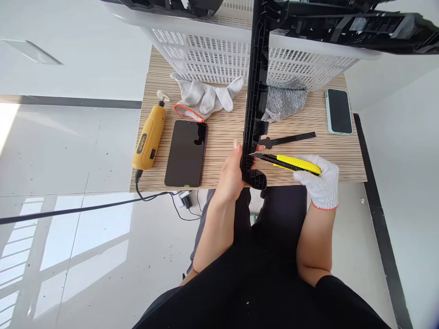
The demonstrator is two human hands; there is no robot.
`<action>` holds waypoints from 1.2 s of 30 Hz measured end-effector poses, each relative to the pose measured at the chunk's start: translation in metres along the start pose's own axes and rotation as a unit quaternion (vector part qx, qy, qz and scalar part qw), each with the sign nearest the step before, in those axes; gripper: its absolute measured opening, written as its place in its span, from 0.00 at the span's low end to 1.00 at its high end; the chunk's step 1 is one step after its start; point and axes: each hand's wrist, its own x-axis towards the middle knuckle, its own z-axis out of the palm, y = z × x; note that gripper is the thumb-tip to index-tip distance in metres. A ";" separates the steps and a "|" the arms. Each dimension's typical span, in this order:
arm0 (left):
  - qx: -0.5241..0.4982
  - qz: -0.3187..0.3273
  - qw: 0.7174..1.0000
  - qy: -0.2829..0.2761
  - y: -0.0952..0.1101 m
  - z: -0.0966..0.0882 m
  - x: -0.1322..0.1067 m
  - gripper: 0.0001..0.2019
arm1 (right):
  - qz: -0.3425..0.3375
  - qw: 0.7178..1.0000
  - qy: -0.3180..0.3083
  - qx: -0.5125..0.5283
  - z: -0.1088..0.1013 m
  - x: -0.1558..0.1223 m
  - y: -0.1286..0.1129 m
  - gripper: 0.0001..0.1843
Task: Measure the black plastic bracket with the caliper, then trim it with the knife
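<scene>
My bare left hand point(234, 172) is closed around the lower end of a long black plastic trim piece point(255, 91), which runs up and away from me over the rim of a white basket. In my right hand point(319, 180), which wears a white knit glove, is a yellow utility knife point(298, 163). Its blade is out and points left; the tip meets or overlaps the edge of the trim piece near my left fingers, and I cannot tell if it touches. Behind the knife a thin black strip point(291, 138) with a wider end lies on the table.
A white slatted basket point(212, 55) with black plastic parts point(343, 29) stands at the table's back. On the table point(219, 130) lie a yellow corded rotary tool point(150, 137), a black tablet or phone point(186, 153), white gloves point(209, 96), a grey knit cloth point(284, 101) and a phone point(339, 112).
</scene>
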 end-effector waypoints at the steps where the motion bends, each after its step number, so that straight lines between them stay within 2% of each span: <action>1: -0.011 -0.006 1.000 -0.009 0.000 0.000 0.000 0.26 | 0.000 1.000 0.017 -0.007 0.003 0.000 -0.001 0.19; 3: -0.026 -0.022 0.999 -0.035 0.001 -0.002 0.000 0.31 | -0.003 0.999 0.046 -0.008 0.008 -0.001 -0.004 0.19; 6: -0.033 -0.048 0.997 -0.051 0.003 -0.004 0.000 0.35 | 0.000 1.000 0.028 0.013 0.011 -0.002 -0.007 0.18; 8: -0.036 -0.058 0.997 -0.044 0.005 -0.004 0.000 0.36 | 0.004 0.999 0.039 0.026 0.011 -0.002 -0.008 0.18; 10: -0.037 -0.058 0.997 -0.037 0.005 -0.003 -0.001 0.34 | 0.010 0.999 0.038 0.038 0.010 -0.002 -0.008 0.17; 13: -0.036 -0.048 0.998 -0.032 0.003 -0.001 0.000 0.26 | 0.017 0.999 0.005 0.029 0.009 -0.002 -0.008 0.17; 16: -0.043 -0.019 0.999 -0.021 0.001 0.001 0.000 0.17 | 0.012 0.999 0.032 0.036 0.010 -0.001 -0.007 0.17; 18: -0.047 -0.004 0.999 -0.014 0.000 0.002 0.001 0.15 | 0.005 0.999 0.011 0.043 0.010 -0.001 -0.007 0.18; 22: -0.031 0.015 0.999 -0.018 -0.001 0.001 0.002 0.16 | -0.009 0.999 0.040 0.034 0.011 -0.001 -0.006 0.17; 25: -0.004 0.021 1.000 -0.011 -0.002 0.001 0.003 0.18 | 0.001 1.000 0.013 0.027 0.011 -0.001 -0.004 0.18; 28: 0.009 0.026 1.000 0.001 -0.002 0.002 0.002 0.18 | 0.001 1.000 0.027 0.014 0.011 -0.001 -0.005 0.19; 31: 0.018 0.016 1.000 0.007 0.000 0.004 0.001 0.18 | 0.010 0.999 -0.003 0.031 0.013 -0.001 -0.008 0.20; 36: 0.022 0.002 1.000 0.016 0.002 0.007 0.000 0.18 | 0.000 1.000 -0.006 0.023 0.018 0.000 -0.013 0.19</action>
